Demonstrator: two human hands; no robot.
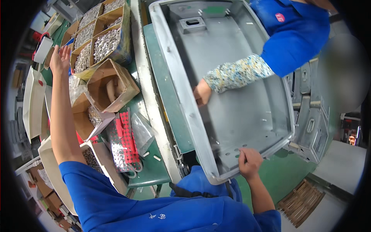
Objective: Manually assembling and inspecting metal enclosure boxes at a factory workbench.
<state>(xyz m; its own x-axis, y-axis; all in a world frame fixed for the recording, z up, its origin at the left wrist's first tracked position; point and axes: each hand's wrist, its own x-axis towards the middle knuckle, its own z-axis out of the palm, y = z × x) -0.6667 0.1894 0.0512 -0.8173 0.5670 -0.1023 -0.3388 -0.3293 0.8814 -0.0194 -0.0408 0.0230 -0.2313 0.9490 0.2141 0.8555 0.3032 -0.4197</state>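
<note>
My left hand [60, 61] is raised at the far left with its fingers stretched out, beside a divided cardboard box [125, 42] of small pale parts. No object shows in its palm. My right hand [250, 163] is closed at the near end of a large grey metal housing [232, 108], close to several round holes in its end wall. What its fingers hold, if anything, is hidden. A co-worker's hand [202, 92], in a flowered sleeve, reaches into the housing and touches near its left side wall.
Two opened cardboard boxes [112, 85] stand left of the bench rail [150, 104]. A sheet with red dots [126, 133] and a clear plastic bag [141, 131] lie near them. Metal housings [311, 127] are stacked at the right, with a wooden pallet [301, 201] on the floor.
</note>
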